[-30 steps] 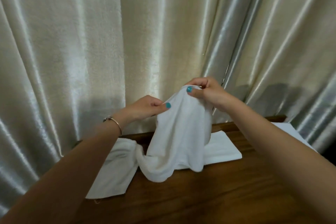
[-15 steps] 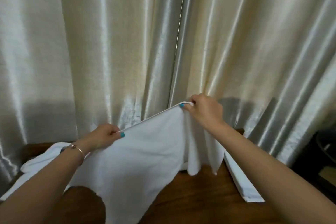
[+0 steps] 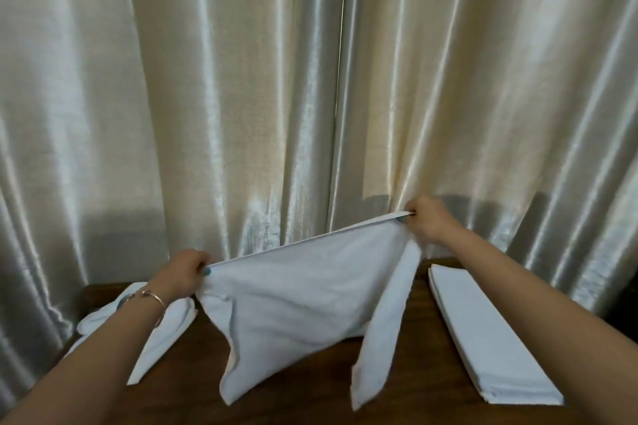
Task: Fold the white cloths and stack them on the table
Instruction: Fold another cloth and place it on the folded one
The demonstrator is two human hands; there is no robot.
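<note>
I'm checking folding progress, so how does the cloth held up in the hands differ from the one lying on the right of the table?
The held cloth is spread open and hangs in the air, pinched by the left hand and right hand. The folded cloth lies flat on the table as a narrow strip, untouched. Both are white.

We've got both arms stretched forward, left hand low, right hand higher and well apart from it, each one pinching with curled fingers (bracelet on our left wrist).

folded stack right on table, curtain behind
</note>
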